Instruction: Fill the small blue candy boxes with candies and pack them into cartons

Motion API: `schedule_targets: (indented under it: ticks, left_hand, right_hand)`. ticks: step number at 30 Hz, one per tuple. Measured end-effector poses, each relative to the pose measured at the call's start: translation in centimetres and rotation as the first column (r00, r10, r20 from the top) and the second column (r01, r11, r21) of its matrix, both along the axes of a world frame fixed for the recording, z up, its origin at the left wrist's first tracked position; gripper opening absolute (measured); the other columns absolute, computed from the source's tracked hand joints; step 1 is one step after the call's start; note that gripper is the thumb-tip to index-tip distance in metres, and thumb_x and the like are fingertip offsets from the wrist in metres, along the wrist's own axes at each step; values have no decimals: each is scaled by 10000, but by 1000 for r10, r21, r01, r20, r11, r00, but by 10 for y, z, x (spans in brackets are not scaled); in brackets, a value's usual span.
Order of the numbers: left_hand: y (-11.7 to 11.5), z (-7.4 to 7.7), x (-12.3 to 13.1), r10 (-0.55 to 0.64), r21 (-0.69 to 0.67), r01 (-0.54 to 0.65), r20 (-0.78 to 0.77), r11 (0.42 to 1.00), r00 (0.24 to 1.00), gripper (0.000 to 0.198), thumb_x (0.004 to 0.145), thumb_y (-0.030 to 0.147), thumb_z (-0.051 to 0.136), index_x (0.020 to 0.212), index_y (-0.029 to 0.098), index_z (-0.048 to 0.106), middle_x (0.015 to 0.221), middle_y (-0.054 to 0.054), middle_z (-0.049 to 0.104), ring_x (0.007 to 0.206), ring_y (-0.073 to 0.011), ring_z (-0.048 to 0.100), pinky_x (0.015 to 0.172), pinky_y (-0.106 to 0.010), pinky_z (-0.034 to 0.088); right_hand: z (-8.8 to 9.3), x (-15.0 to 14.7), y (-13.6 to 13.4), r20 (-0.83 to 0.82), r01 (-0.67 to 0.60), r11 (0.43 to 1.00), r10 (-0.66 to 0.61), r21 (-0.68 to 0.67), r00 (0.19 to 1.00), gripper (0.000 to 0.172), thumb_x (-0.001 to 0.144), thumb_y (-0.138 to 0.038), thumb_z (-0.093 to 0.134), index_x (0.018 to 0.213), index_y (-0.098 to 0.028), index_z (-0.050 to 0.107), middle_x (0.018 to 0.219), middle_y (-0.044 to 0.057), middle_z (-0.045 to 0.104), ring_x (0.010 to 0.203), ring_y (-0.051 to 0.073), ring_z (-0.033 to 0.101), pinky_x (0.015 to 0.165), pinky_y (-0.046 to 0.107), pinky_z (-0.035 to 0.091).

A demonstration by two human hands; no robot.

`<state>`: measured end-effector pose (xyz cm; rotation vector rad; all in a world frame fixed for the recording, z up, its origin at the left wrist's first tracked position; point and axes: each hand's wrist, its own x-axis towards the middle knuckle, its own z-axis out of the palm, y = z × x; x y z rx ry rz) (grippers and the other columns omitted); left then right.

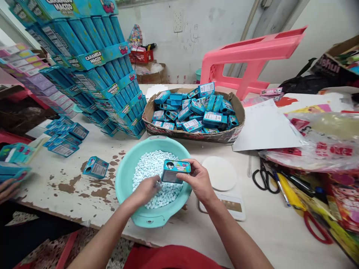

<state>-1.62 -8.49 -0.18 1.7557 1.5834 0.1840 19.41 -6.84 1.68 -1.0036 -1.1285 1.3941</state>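
My right hand (199,182) holds a small blue candy box (176,171) above a turquoise plastic basin (126,179). The box is marked "Caramelo Macizo" and has a dark round hole at the left of its top face. Many small pale candies (151,164) fill the basin's middle. Just left of the box, my left hand (147,191) is low over the candies with its fingers curled together. Its fingertips are blurred, and what they pinch, if anything, is unclear. A white kitchen scale (220,173) lies right of my right hand.
Behind the basin stands a cardboard tray (193,138) of blue boxes. Stacked display cartons (112,89) rise at left, near a single box (96,167). Another person's hand (8,189) is at the left edge. Scissors (265,179), pens and plastic packaging (322,138) lie at right.
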Motion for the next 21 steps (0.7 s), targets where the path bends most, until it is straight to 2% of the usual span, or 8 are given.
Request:
schedule_targets:
  ticks: [2, 4, 7, 9, 11, 14, 18, 21]
  left_hand:
    - [5, 5, -7, 223, -107, -201, 277, 974, 935, 166, 778, 339, 553, 860, 200, 514, 710, -1, 540, 633, -152, 525, 553, -237, 385]
    - [7, 12, -11, 421, -287, -314, 498, 905, 758, 237, 774, 396, 574, 875, 201, 483, 649, 34, 478, 513, -99, 453, 438, -191, 290]
    - [8, 20, -11, 550, -450, -316, 668, 835, 501, 260, 758, 395, 597, 855, 193, 464, 632, 47, 447, 429, -54, 366, 375, -175, 157]
    - [8, 23, -7, 554, -471, -291, 711, 832, 433, 258, 764, 401, 590, 819, 182, 467, 633, 43, 442, 415, -43, 339, 369, -178, 137]
    - [9, 24, -2, 547, -465, -288, 692, 837, 471, 285, 778, 436, 576, 771, 175, 461, 615, 42, 428, 412, -40, 313, 373, -181, 129]
    - [12, 21, 4, 487, -383, -310, 569, 870, 663, 372, 771, 501, 573, 676, 174, 426, 558, 52, 374, 430, -47, 260, 396, -181, 144]
    - [15, 14, 8, 313, -236, -232, 409, 944, 857, 432, 767, 565, 525, 611, 183, 394, 525, 48, 327, 481, -82, 276, 456, -196, 225]
    - [16, 13, 7, 174, -124, -144, 278, 982, 945, 384, 784, 551, 484, 641, 197, 446, 560, 21, 398, 512, -122, 357, 493, -223, 269]
  right_hand:
    - [0, 0, 0, 40, 3, 1000, -3, 12, 999, 397, 582, -266, 816, 930, -221, 632, 863, -5, 661, 813, 178, 606, 755, 298, 485]
    - [0, -2, 0, 60, 5, 1000, -6, 11, 998, 393, 574, -247, 820, 922, -220, 638, 849, -10, 661, 806, 171, 603, 760, 292, 479]
    - [2, 1, -2, -16, 28, 1000, -28, -3, 999, 392, 582, -244, 820, 926, -228, 633, 842, -17, 662, 788, 161, 604, 730, 275, 485]
    - [6, 12, -5, -87, 64, 998, -62, 12, 994, 402, 588, -233, 820, 943, -236, 632, 865, -15, 668, 797, 160, 607, 722, 269, 491]
    - [9, 31, -8, -149, 132, 990, -125, 39, 981, 417, 597, -218, 816, 968, -243, 630, 888, -10, 671, 798, 161, 610, 714, 270, 498]
    - [5, 67, -10, -167, 299, 953, -286, 59, 944, 426, 619, -217, 803, 1002, -246, 620, 887, -4, 669, 782, 161, 610, 704, 281, 502]
    - [-22, 110, -4, -12, 506, 860, -507, 71, 862, 404, 616, -243, 804, 976, -227, 620, 868, 1, 657, 789, 166, 601, 725, 301, 491]
    - [-49, 126, 0, 82, 538, 838, -545, 91, 835, 400, 604, -267, 809, 952, -217, 618, 895, 10, 648, 830, 181, 599, 775, 333, 485]
